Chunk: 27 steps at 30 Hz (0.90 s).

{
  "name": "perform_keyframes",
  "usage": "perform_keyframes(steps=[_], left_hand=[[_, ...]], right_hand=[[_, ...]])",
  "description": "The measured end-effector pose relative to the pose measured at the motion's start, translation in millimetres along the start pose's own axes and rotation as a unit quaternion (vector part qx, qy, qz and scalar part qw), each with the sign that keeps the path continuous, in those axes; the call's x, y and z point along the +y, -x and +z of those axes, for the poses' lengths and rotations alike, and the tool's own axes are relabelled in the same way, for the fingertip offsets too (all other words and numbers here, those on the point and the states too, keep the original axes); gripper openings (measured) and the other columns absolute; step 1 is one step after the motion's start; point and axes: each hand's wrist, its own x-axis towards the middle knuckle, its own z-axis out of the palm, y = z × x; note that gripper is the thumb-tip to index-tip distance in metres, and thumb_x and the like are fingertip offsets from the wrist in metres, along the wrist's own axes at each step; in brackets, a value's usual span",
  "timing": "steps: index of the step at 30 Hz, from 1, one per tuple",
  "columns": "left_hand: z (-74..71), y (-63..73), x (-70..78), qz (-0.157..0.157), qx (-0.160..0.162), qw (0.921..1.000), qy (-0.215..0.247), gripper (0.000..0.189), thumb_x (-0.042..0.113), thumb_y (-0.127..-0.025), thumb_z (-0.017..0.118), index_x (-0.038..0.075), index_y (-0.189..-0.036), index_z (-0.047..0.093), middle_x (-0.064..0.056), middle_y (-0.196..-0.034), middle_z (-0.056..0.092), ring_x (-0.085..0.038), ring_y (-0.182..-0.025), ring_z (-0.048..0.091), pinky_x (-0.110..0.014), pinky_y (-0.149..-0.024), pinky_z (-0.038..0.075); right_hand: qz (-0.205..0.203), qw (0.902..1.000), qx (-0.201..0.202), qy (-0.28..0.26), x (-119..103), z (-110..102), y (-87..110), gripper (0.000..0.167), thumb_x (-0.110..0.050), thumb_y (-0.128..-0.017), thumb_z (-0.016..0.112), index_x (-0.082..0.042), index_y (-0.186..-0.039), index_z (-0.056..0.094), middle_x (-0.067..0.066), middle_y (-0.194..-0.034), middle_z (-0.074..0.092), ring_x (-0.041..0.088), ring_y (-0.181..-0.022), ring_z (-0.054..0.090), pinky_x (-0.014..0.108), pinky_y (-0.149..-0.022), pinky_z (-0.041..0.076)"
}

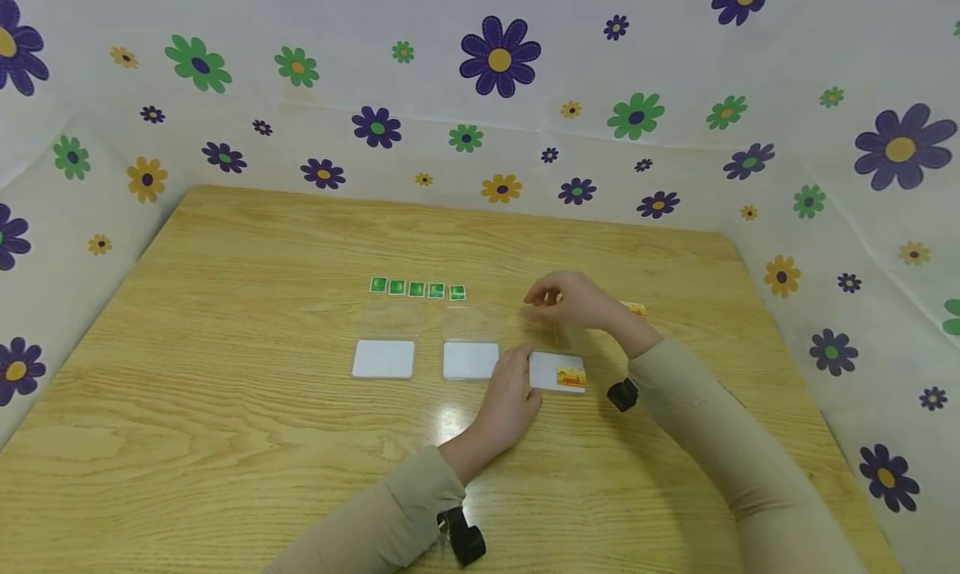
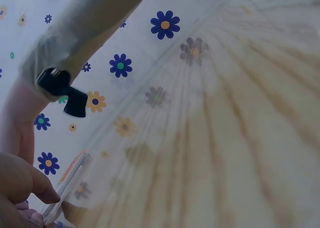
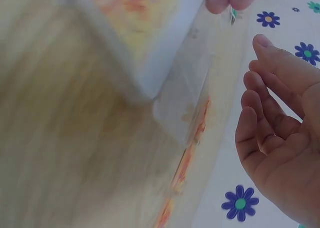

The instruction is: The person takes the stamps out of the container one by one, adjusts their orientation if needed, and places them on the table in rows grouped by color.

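A flat white case (image 1: 542,370) with a clear lid (image 3: 182,95) folded back lies right of centre on the table. A small orange-yellow sticker (image 1: 571,377) sits at its front right corner. My left hand (image 1: 512,399) holds the case's left end, thumb at the front and fingers toward the back; in the left wrist view my left hand (image 2: 20,193) is at the case's edge. Above the lid area hovers my right hand (image 1: 573,299). In the right wrist view my right hand (image 3: 280,118) has loosely bent fingers with nothing between them.
Two more white cases, one in the middle (image 1: 470,361) and one at left (image 1: 383,359), stand with clear lids back. Several small green stickers (image 1: 417,289) form a row behind them. Orange stickers (image 1: 636,309) lie beyond my right wrist. Flowered cloth (image 1: 420,82) surrounds the wooden table (image 1: 187,349).
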Motion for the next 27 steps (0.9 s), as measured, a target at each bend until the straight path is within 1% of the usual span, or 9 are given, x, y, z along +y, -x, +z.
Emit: perform_keyframes(steps=[4,8,10,14,16,19,23,27], left_hand=[[-0.3,0.5,-0.1,-0.011,-0.005,0.9999,0.007,0.058,-0.009,-0.082,0.059,-0.009,-0.136,0.038,-0.022,-0.133,0.045,-0.033,-0.124,0.042,-0.043,-0.104,0.037],[-0.9,0.5,0.9,-0.027,-0.012,0.9995,0.011,0.058,-0.008,-0.084,0.058,-0.007,-0.137,0.037,-0.021,-0.135,0.044,-0.032,-0.125,0.041,-0.042,-0.105,0.036],[-0.9,0.4,1.1,-0.027,-0.011,0.9995,0.01,0.058,-0.008,-0.083,0.058,-0.007,-0.137,0.037,-0.021,-0.134,0.044,-0.031,-0.123,0.042,-0.042,-0.105,0.037],[-1.3,0.0,1.5,-0.022,-0.008,0.9997,0.007,0.058,-0.009,-0.083,0.059,-0.007,-0.137,0.037,-0.021,-0.132,0.046,-0.031,-0.119,0.044,-0.041,-0.103,0.039],[-1.6,0.0,2.2,-0.021,-0.009,0.9997,0.005,0.058,-0.009,-0.083,0.059,-0.007,-0.137,0.037,-0.021,-0.131,0.046,-0.03,-0.117,0.045,-0.041,-0.101,0.04],[-2.1,0.2,3.0,-0.021,-0.009,0.9997,0.004,0.058,-0.009,-0.083,0.059,-0.007,-0.137,0.037,-0.02,-0.13,0.047,-0.029,-0.114,0.046,-0.04,-0.1,0.041],[-2.4,0.4,3.5,-0.019,-0.009,0.9998,0.002,0.059,-0.009,-0.082,0.06,-0.007,-0.136,0.038,-0.02,-0.129,0.047,-0.029,-0.113,0.046,-0.04,-0.099,0.041],[-1.8,0.2,2.6,-0.017,-0.007,0.9998,0.002,0.058,-0.009,-0.082,0.06,-0.008,-0.136,0.038,-0.02,-0.128,0.048,-0.029,-0.112,0.047,-0.041,-0.098,0.042]], right_hand=[[0.013,0.9998,0.004,-0.014,7,0,22.0,0.019,-0.011,-0.084,0.074,-0.002,-0.1,0.071,0.005,-0.094,0.067,0.018,-0.08,0.057,0.034,-0.071,0.051],[0.019,0.9996,-0.005,-0.019,10,1,40.7,0.017,-0.011,-0.084,0.073,-0.003,-0.099,0.071,0.004,-0.092,0.067,0.018,-0.08,0.057,0.034,-0.07,0.051],[0.026,0.9995,-0.013,-0.012,9,1,49.6,0.017,-0.013,-0.085,0.073,-0.004,-0.099,0.071,0.002,-0.092,0.066,0.017,-0.08,0.056,0.034,-0.07,0.051],[0.026,0.9994,-0.024,0.008,9,5,64.4,0.018,-0.017,-0.083,0.075,-0.008,-0.099,0.071,-0.001,-0.091,0.065,0.015,-0.078,0.056,0.032,-0.069,0.05],[0.018,0.9994,-0.025,0.013,11,8,69.7,0.019,-0.017,-0.082,0.076,-0.008,-0.097,0.071,-0.002,-0.089,0.065,0.014,-0.077,0.055,0.031,-0.068,0.05],[0.017,0.9994,-0.03,0.007,14,12,76.1,0.018,-0.016,-0.081,0.077,-0.007,-0.096,0.071,-0.001,-0.087,0.064,0.014,-0.075,0.054,0.029,-0.066,0.05],[0.026,0.9991,-0.032,-0.005,15,16,82.1,0.02,-0.015,-0.079,0.078,-0.006,-0.095,0.071,0.0,-0.085,0.062,0.014,-0.073,0.052,0.028,-0.064,0.049],[0.031,0.999,-0.028,-0.015,15,18,84.8,0.022,-0.014,-0.078,0.079,-0.006,-0.097,0.07,0.001,-0.086,0.063,0.015,-0.074,0.054,0.028,-0.064,0.05]])
